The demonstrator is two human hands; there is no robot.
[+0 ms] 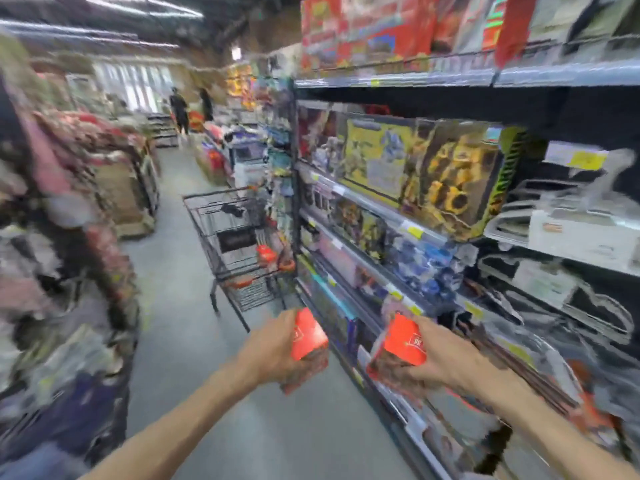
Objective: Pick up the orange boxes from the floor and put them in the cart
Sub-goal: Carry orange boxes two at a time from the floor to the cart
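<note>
Store aisle, toy shelving on the right, heavy motion blur across the whole view.

Left hand grips an orange box, fingers curled under and behind it, the box tipped with one corner up. Right hand grips a second orange box the same way, thumb side wrapped along its edge. Both boxes are off the floor, held out in front at about the same height, close to each other but apart. Exact finger placement is smeared by blur.

The wire shopping cart stands ahead in the aisle, just beside the end of the shelving unit, well apart from the hands. Something orange-red already lies low in its basket; too blurred to say whether these are more of the same boxes.

Judgement: carry phase, both boxes bound for the cart, drop-off not yet done.

Risks from here:
- The right box travels close to the shelf edges; a swing outward could clip a shelf lip or a boxed toy and knock it down.
- One-handed holds on smooth cartons; a quick movement could let one slip.
- The cart rim is high and the basket deep; releasing from above the rim would drop the boxes hard onto what lies below.
- The cart may roll if bumped on approach.

Two people stand far down the aisle, no concern.
</note>
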